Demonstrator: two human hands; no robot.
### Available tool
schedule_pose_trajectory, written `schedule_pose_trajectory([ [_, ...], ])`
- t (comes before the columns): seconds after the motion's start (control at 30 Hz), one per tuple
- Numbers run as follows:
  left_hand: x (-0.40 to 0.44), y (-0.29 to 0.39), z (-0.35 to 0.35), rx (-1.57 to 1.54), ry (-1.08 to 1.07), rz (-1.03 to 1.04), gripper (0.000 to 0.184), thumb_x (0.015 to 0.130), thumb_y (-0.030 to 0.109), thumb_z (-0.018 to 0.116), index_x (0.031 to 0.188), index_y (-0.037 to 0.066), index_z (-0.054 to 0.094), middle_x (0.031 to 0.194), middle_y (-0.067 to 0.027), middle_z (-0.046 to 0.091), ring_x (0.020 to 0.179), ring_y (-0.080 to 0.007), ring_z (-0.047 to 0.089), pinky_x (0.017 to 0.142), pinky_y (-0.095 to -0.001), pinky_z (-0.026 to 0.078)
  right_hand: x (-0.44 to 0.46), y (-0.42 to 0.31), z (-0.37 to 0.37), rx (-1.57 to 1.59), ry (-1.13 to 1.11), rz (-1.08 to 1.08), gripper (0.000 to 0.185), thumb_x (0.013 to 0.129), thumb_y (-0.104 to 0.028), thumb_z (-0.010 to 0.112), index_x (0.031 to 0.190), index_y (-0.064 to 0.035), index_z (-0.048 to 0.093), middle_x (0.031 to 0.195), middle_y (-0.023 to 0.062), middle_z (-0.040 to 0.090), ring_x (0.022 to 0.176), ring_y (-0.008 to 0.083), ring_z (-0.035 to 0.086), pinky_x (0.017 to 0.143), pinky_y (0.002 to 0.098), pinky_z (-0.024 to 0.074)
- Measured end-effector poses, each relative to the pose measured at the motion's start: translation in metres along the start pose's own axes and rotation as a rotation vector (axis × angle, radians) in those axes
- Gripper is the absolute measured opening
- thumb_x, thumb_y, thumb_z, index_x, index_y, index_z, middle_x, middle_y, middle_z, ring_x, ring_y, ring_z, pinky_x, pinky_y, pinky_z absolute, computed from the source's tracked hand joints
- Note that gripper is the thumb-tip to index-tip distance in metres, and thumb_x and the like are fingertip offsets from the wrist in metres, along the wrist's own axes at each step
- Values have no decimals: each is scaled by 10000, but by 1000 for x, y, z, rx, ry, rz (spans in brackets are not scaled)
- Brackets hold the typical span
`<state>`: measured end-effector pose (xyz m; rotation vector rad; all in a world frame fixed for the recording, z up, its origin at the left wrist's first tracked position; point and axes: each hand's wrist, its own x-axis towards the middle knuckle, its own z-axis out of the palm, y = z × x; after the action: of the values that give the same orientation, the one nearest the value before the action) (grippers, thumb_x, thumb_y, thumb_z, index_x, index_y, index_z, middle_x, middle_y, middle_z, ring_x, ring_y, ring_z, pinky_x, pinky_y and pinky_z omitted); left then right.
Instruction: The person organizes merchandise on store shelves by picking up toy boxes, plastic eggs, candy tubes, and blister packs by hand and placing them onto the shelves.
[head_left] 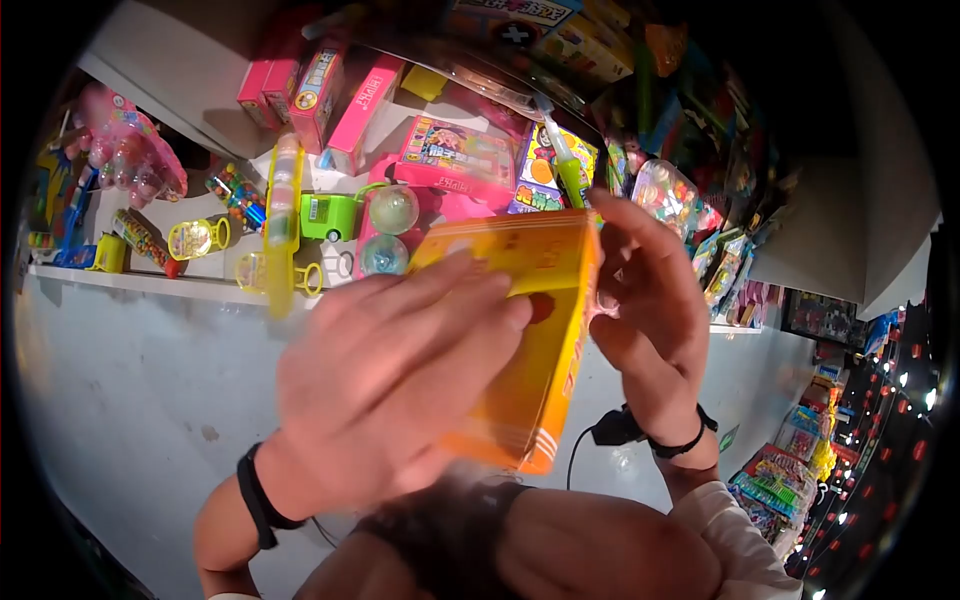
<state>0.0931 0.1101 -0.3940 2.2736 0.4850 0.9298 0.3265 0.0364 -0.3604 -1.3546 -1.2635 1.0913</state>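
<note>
An orange and yellow cardboard box (520,400) is held up in front of me, tilted, with a narrow printed side toward the right. My left hand (400,370), somewhat blurred, lies across the front of the box with its fingers pointing up and right; its thumb is hidden. At the box's right edge is my right hand (655,300), its fingers curved and parted from the thumb. Its fingertips reach the upper right corner, and a gap shows between the palm and the box.
Behind the box runs a white shelf (200,277) of toys: pink boxes (455,160), a green toy cart (330,215), clear round containers (393,210) and a yellow tube-shaped toy (283,220). Candy packs (780,480) stand at lower right. A dark cable hangs below my right wrist.
</note>
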Motion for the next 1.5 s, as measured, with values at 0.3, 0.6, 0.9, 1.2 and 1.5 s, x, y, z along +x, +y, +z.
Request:
schedule_pose_trajectory([
  [0.3,31,-28,-12,-109,254,-324,549,799,103,805,1262,-24,540,1125,-130,652,1105,-196,628,942,-341,511,38,4,-2,-145,32,-139,406,834,22,790,1203,14,621,1156,91,601,984,156,657,869,287,536],
  [0.6,32,-49,-17,-669,516,-694,521,847,86,719,1318,-20,525,1104,-134,702,981,-146,661,890,-281,503,80,53,-23,-756,-100,-298,489,778,-34,787,1235,-11,613,1126,132,653,990,285,658,878,370,523],
  [0.9,13,-63,-25,-643,709,-783,410,886,180,696,1211,-57,617,1032,-73,631,913,-136,606,854,-268,452,89,84,-23,-1152,-322,-383,510,740,-47,701,1241,-6,614,976,175,663,994,371,642,942,437,494],
  [1.2,4,-71,-18,-502,826,-738,291,944,183,683,1144,-28,672,1151,-89,582,986,-127,607,901,-259,464,70,65,-26,-410,241,-269,325,892,-48,663,1211,13,648,969,105,711,872,174,673,764,298,523],
  [1.5,15,-54,-4,-664,788,-792,442,928,194,734,1271,-30,567,1112,-76,649,1026,-123,619,907,-256,463,39,43,-10,572,411,-11,354,949,-32,584,1294,44,564,1002,81,696,830,90,620,704,234,474],
])
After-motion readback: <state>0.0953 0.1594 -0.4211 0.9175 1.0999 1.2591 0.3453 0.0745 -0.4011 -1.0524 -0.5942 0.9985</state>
